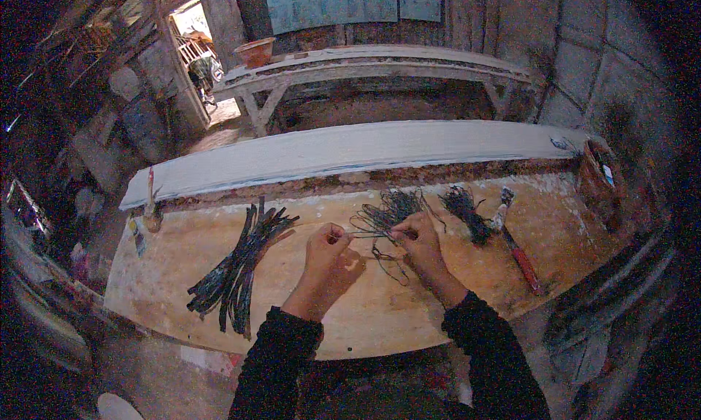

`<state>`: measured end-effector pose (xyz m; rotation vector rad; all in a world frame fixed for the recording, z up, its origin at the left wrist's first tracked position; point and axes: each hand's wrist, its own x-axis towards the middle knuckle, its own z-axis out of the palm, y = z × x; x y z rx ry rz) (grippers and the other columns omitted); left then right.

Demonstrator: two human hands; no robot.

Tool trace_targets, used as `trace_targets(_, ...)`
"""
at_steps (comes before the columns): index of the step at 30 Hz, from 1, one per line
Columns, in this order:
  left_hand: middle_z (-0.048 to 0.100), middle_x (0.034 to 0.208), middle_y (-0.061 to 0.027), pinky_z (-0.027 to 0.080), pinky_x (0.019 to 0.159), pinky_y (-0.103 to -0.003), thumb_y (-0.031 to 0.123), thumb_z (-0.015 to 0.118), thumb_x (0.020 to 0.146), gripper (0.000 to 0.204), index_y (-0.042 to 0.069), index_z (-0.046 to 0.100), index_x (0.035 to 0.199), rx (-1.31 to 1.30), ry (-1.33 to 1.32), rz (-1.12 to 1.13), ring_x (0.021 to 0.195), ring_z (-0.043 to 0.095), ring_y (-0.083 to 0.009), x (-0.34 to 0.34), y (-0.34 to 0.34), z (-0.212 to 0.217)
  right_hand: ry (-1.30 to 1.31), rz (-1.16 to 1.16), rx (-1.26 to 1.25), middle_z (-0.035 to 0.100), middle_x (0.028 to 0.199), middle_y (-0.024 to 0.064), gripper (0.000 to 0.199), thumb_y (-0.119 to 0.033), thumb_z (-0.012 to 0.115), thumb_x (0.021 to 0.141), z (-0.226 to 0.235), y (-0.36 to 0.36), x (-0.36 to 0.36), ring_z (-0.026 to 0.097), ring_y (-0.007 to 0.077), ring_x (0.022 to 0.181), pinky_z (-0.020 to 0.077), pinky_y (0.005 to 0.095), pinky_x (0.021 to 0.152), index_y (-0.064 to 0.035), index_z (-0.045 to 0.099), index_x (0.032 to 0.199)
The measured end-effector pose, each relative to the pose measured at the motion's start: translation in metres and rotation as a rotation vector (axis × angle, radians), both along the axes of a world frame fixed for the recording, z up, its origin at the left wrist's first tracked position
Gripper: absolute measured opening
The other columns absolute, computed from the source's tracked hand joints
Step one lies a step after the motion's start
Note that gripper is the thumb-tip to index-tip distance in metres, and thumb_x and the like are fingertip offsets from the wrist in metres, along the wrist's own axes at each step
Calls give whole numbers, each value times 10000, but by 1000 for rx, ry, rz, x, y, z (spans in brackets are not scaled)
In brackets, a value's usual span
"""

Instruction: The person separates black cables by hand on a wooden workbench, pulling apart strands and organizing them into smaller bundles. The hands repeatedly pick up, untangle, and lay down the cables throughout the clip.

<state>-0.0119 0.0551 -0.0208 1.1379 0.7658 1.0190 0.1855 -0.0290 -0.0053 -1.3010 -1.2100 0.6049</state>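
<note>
A thin dark cord [372,236] stretches between my two hands over the wooden table top [409,325]. My left hand [328,256] is closed in a pinch on one part of it. To the right, the fingers of my right hand [420,245] pinch the cord too. Just beyond that hand lies a loose tangle of thin dark cords [391,207], with a loop trailing below. Left of my left hand rests a bundle of flat black strips [237,267]. A smaller bundle of dark cords [467,212] sits farther right.
Beside the smaller bundle lies a red-handled tool [522,263] with a whitish head. A brown bag-like container [599,179] stands at the right end. A long pale board [350,150] borders the table's far side. Farther back, a bench [394,66] bears an orange-brown basin [255,53].
</note>
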Motion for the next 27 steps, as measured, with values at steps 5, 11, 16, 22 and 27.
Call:
trace_targets(5,453,687,-12,488,561,-312,22,621,845,102,64,538,804,-352,-214,126,542,486,-122,10,-40,66,127,444,-123,519,1030,48,128,-168,691,823,20,-23,-16,513,171,1005,412,306,872,-47,659,852)
trace_targets(11,525,807,-36,503,610,-376,37,559,872,77,104,521,879,-312,-177,42,702,544,-178,4,-37,53,249,653,-353,594,963,48,130,-139,711,798,20,-26,-20,569,144,893,455,296,790,-43,673,877)
trace_targets(16,570,775,-75,496,562,-323,12,559,850,69,71,547,885,-297,-136,-63,657,580,-197,2,-41,54,90,552,-166,612,800,17,114,-133,687,801,12,-17,-12,576,134,762,484,278,706,-59,650,879)
trace_targets(22,584,801,-72,474,551,-329,100,621,876,66,54,574,870,-256,-70,-408,677,603,-193,4,-51,58,195,173,-76,589,838,23,88,-29,647,783,10,-8,-8,560,132,807,466,281,738,-51,612,861)
trace_targets(27,596,833,-30,478,707,-310,137,638,869,92,57,594,859,97,13,-684,774,592,-158,16,-60,24,143,-29,68,559,886,29,94,12,570,833,-4,3,-5,529,128,892,432,278,804,-46,622,885)
